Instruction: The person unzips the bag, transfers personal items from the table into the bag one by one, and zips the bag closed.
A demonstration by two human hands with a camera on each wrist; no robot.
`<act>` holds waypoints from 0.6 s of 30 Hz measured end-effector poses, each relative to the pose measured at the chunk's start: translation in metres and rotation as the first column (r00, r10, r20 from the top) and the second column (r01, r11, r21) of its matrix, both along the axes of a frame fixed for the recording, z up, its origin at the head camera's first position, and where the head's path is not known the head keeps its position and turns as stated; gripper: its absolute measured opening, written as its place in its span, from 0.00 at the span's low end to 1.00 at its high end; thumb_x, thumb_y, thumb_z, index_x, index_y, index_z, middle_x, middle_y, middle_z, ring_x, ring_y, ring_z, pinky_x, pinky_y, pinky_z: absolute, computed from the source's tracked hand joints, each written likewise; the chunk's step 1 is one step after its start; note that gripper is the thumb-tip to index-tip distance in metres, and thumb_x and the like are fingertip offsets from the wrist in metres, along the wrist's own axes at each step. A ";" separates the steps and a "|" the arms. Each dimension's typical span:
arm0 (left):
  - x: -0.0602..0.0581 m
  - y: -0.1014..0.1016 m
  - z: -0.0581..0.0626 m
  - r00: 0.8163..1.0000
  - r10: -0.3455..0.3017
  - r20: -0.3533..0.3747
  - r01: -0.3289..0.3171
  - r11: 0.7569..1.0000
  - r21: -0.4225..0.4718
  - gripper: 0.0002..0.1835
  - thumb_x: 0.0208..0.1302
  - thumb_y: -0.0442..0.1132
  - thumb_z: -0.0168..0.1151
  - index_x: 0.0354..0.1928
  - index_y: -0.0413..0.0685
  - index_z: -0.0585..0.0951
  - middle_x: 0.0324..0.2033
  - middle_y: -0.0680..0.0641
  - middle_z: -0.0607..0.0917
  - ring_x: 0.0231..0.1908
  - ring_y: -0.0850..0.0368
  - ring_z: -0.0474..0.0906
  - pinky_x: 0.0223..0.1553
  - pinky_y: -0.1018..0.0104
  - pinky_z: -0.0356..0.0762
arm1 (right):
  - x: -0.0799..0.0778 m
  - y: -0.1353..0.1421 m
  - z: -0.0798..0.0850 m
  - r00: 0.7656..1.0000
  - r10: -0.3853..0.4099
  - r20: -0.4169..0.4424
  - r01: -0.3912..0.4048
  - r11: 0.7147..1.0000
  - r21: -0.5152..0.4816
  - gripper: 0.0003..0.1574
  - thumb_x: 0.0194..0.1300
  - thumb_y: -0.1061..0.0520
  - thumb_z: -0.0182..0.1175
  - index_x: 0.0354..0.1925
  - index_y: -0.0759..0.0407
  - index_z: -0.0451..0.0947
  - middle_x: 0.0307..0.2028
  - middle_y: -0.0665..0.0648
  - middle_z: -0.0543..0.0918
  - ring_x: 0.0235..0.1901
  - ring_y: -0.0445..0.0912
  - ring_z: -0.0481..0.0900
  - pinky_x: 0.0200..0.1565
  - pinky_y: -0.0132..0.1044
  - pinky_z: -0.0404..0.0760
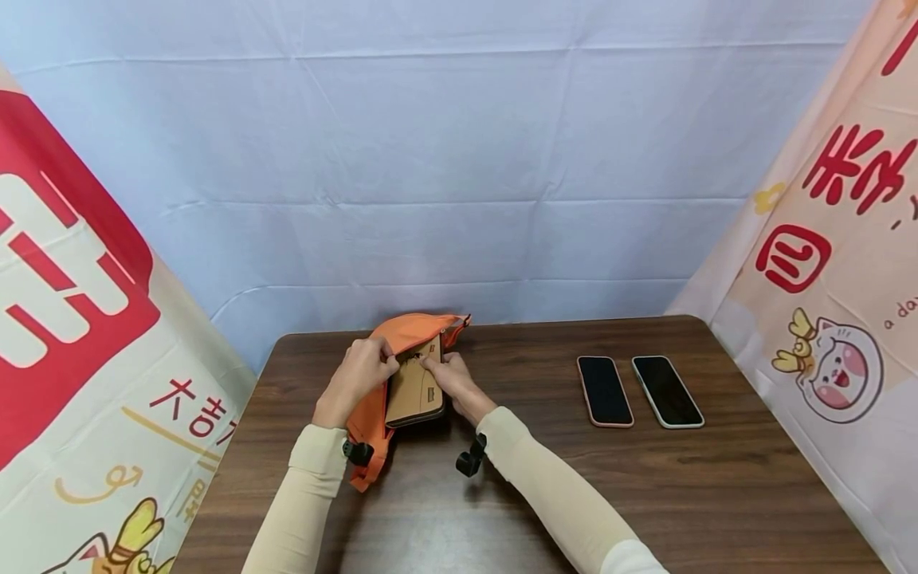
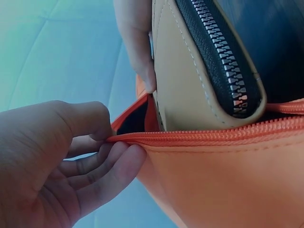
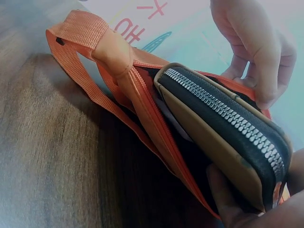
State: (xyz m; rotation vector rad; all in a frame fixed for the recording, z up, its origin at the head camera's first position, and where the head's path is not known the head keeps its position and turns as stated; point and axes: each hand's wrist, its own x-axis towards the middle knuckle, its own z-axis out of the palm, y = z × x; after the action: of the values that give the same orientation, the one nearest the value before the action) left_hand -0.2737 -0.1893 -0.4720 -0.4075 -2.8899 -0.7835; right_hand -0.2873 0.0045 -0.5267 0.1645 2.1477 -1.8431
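1. Our left hand pinches the rim of the orange bag between thumb and fingers, with the bag's zipped edge stretching away from that grip.
2. Our right hand grips the tan wallet, thumb on its broad face and fingers curled behind it.
3. The wallet sits between our hands, tilted and partly within the bag's mouth.
4. If our left pinch slackens, we think the mouth could fold inward and its orange teeth catch a wallet corner.
5. Since we hold the bag by so little rim, it could slide or twist along with the wallet.
6. Should our right thumb slip, the wallet might drop askew or land on the worktop.
7. The strap lies near our left wrist's black mount and could snag there.
8. Right of our right hand, well apart, lie a pink-edged phone and a pale-edged phone; only a wide forearm sweep seems likely to knock them.
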 end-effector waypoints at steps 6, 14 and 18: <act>0.000 0.001 -0.001 1.000 0.005 0.021 -0.005 1.000 0.016 0.04 0.70 0.30 0.62 0.36 0.42 0.84 0.28 0.46 0.85 0.21 0.59 0.77 0.27 0.64 0.77 | 0.001 -0.001 -0.002 1.000 -0.013 -0.004 0.013 1.000 -0.006 0.42 0.77 0.40 0.61 0.72 0.66 0.62 0.68 0.70 0.72 0.70 0.64 0.72 0.69 0.63 0.71; -0.001 0.000 -0.003 0.999 -0.008 0.037 0.007 1.000 0.016 0.05 0.70 0.31 0.62 0.34 0.43 0.84 0.26 0.47 0.84 0.20 0.59 0.76 0.26 0.65 0.74 | -0.001 -0.002 -0.005 1.000 -0.025 0.003 0.025 1.000 -0.011 0.42 0.78 0.39 0.61 0.73 0.66 0.62 0.69 0.70 0.71 0.71 0.65 0.71 0.71 0.63 0.70; -0.002 0.000 -0.003 0.999 -0.007 0.054 0.005 1.000 0.030 0.04 0.70 0.31 0.63 0.35 0.42 0.84 0.27 0.47 0.84 0.21 0.59 0.76 0.27 0.65 0.74 | -0.001 -0.001 -0.007 1.000 -0.021 -0.006 0.021 1.000 -0.008 0.43 0.78 0.39 0.60 0.74 0.66 0.61 0.70 0.71 0.70 0.72 0.65 0.70 0.71 0.63 0.70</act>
State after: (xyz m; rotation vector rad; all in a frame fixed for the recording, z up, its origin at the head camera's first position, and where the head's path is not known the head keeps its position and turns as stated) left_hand -0.2754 -0.1893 -0.4753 -0.3979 -2.9236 -0.8502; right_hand -0.2884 0.0030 -0.5334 0.1805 2.1503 -1.8653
